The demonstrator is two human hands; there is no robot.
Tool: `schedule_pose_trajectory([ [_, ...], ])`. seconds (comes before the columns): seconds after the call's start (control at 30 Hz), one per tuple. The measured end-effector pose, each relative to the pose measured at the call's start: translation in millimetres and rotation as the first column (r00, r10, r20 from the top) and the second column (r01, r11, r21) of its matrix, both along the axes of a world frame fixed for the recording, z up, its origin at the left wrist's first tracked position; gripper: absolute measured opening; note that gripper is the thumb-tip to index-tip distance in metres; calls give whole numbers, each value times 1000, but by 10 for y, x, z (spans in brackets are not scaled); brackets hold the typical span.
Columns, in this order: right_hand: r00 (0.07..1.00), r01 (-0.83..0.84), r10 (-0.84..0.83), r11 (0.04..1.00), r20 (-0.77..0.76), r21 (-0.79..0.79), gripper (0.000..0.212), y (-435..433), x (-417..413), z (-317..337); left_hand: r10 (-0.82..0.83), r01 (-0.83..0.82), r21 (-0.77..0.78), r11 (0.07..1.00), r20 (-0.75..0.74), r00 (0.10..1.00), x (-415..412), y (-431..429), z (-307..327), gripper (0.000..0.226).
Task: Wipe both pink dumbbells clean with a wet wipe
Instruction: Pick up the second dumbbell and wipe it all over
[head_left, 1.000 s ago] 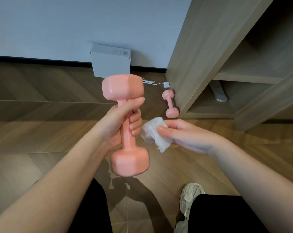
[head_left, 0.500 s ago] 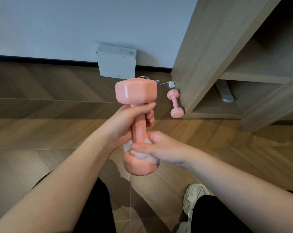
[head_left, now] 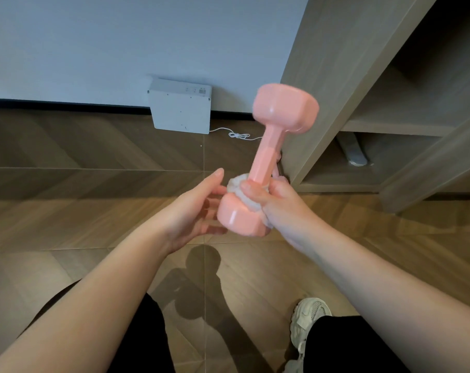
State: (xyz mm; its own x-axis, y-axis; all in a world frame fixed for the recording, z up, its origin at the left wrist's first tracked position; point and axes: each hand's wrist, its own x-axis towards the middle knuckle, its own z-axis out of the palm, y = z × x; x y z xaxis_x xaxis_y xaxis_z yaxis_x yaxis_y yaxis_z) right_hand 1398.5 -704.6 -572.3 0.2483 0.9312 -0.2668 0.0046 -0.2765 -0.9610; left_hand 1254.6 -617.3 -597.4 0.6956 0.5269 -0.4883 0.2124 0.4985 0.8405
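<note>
A pink dumbbell (head_left: pixel 268 154) is held in the air, tilted with its upper head toward the right. My right hand (head_left: pixel 278 203) grips its handle just above the lower head, with a white wet wipe (head_left: pixel 240 188) wrapped between palm and handle. My left hand (head_left: pixel 194 208) is open, fingers spread, its fingertips beside the lower head. The second pink dumbbell (head_left: pixel 278 168) lies on the floor by the cabinet, almost wholly hidden behind the held one.
A wooden cabinet (head_left: pixel 363 103) with open shelves stands at the right. A white box (head_left: pixel 181 109) leans on the wall with a white cable (head_left: pixel 237 135) on the wooden floor. My shoe (head_left: pixel 307 319) and black trousers are below.
My left hand has let go of the handle and opened. My right hand with the wipe now carries the dumbbell, which has tilted and swung to the right.
</note>
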Motion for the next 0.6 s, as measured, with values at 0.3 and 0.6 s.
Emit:
schedule_pose_trajectory([
  [0.3, 983, 180, -179, 983, -31, 25, 21, 123, 87, -10, -53, 104, -237, 966, 211, 976, 154, -173, 16, 63],
  [0.6, 983, 171, -172, 985, -59, -15, 10, 208, 100, 36, 50, 5, -182, 983, 294, 955, 201, -152, -15, 76],
])
